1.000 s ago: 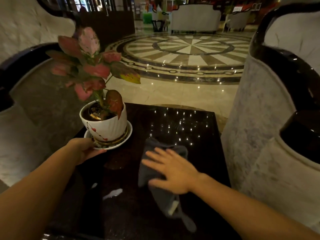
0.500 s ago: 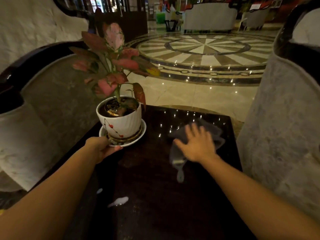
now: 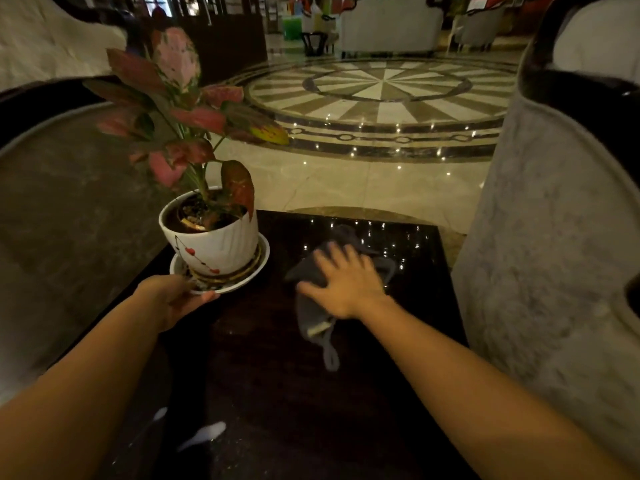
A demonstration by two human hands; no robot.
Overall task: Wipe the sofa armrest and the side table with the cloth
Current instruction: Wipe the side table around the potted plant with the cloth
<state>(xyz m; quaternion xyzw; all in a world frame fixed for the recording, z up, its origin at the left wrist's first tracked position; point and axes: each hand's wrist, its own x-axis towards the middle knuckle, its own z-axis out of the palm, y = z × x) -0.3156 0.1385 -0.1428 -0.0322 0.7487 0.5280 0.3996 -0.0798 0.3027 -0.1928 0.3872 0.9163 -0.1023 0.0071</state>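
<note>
A dark glossy side table (image 3: 311, 393) fills the middle of the head view. A grey cloth (image 3: 311, 320) lies flat on its far half, and my right hand (image 3: 346, 282) presses down on it with fingers spread. The cloth's tail trails toward me. My left hand (image 3: 173, 299) grips the rim of the white saucer (image 3: 256, 268) under a white plant pot (image 3: 214, 247) at the table's left side; the saucer looks slightly raised. The grey sofa armrest (image 3: 540, 237) rises right of the table.
The pot holds a plant with red and pink leaves (image 3: 180, 116) that spread over the table's left part. Another sofa side (image 3: 69, 202) stands to the left. White smears (image 3: 204, 438) lie on the near table top. A polished marble floor (image 3: 346, 181) lies beyond.
My right hand slid the cloth from the near middle of the table to the far part, then a little back left. My left hand kept hold of the saucer.
</note>
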